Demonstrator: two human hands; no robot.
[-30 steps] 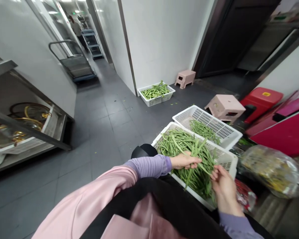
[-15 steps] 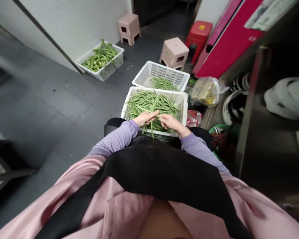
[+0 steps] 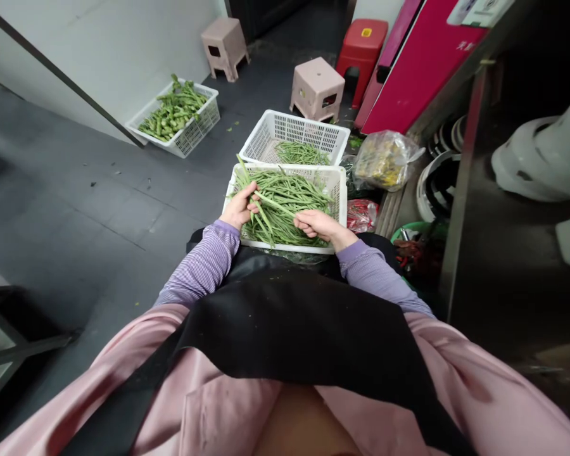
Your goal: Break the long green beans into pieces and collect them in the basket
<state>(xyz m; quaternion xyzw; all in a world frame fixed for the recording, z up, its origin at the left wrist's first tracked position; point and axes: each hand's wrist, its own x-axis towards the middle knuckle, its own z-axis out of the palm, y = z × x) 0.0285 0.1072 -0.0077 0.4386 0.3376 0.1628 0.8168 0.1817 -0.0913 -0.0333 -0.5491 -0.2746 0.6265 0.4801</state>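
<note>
A white plastic basket (image 3: pixel 341 196) full of long green beans (image 3: pixel 289 197) rests at my lap. Over its left side, my left hand (image 3: pixel 240 206) is closed round several beans that stick out above and below the fingers. My right hand (image 3: pixel 316 225), over the basket's right front part, has its fingers closed on the end of a bean that stretches across toward my left hand. Just behind stands a second white basket (image 3: pixel 300 128) with a smaller heap of green beans (image 3: pixel 302 152).
At the back left is a white basket (image 3: pixel 197 130) of green vegetables. Two pink stools (image 3: pixel 225 47) and a red stool (image 3: pixel 362 50) stand behind. On the right are a clear bag (image 3: pixel 387 161), a green tub (image 3: pixel 408 229) and a metal-edged table (image 3: pixel 463 209).
My hands have moved apart, with my left hand now farther left and higher. One bean now spans between them. The whole view has shifted slightly.
</note>
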